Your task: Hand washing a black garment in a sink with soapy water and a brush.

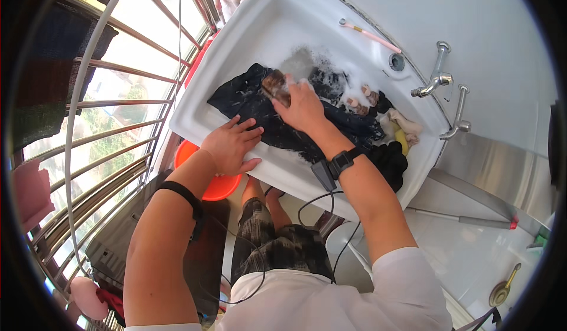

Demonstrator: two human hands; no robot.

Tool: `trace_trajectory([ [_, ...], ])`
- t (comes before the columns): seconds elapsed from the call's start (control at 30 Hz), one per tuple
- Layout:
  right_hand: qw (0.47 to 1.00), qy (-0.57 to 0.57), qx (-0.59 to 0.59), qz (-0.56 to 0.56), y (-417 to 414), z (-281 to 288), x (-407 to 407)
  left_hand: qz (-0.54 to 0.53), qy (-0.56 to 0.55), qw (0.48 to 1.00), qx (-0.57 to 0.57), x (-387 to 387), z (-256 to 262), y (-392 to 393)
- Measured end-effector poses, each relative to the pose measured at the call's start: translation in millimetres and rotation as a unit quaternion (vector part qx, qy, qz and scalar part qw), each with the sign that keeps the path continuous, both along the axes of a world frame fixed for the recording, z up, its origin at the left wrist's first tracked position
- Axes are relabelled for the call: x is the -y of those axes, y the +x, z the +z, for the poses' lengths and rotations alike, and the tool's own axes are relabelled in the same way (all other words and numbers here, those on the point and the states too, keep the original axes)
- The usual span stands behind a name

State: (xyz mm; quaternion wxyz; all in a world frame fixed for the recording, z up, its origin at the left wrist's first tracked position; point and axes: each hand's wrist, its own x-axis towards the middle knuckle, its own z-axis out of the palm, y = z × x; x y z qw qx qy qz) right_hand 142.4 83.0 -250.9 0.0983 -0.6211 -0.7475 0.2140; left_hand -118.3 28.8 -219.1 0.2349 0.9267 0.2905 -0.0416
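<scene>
A dark, wet, soapy garment [248, 96] lies spread over the inner slope and floor of a white ceramic sink [195, 114]. My right hand [303, 105] grips a brown scrubbing brush [273, 85] against the cloth, with suds around the fingers. My left hand [232, 145] rests with fingers spread over the sink's front rim, its fingertips on the garment's edge. Foamy grey water [301, 63] sits behind the garment. At the right of the sink lie black cloth [390, 164], a beige cloth [405, 122] and a yellow item [401, 140].
Two chrome taps [436, 80] [458, 118] are on the wall at the right. A pink tube [374, 38] lies on the sink's back ledge by an overflow hole [396, 62]. An orange basin [221, 187] stands below the sink's left front. Metal window bars [128, 105] line the left. Cables hang from my wrist.
</scene>
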Motion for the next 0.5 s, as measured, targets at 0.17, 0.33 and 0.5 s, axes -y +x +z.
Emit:
trace_trajectory([
  [0.17,1.000,-0.013,-0.019,-0.016,-32,7,-6,0.012,-0.002,1.000,-0.009,3,-1,-11],
  [0.33,1.000,-0.025,-0.009,0.005,-14,2,-10,0.014,0.010,1.000,0.008,3,-1,-4],
  [0.5,0.997,-0.012,-0.021,-0.073,-27,-5,-21,0.024,0.001,0.999,0.027,3,-4,-9],
])
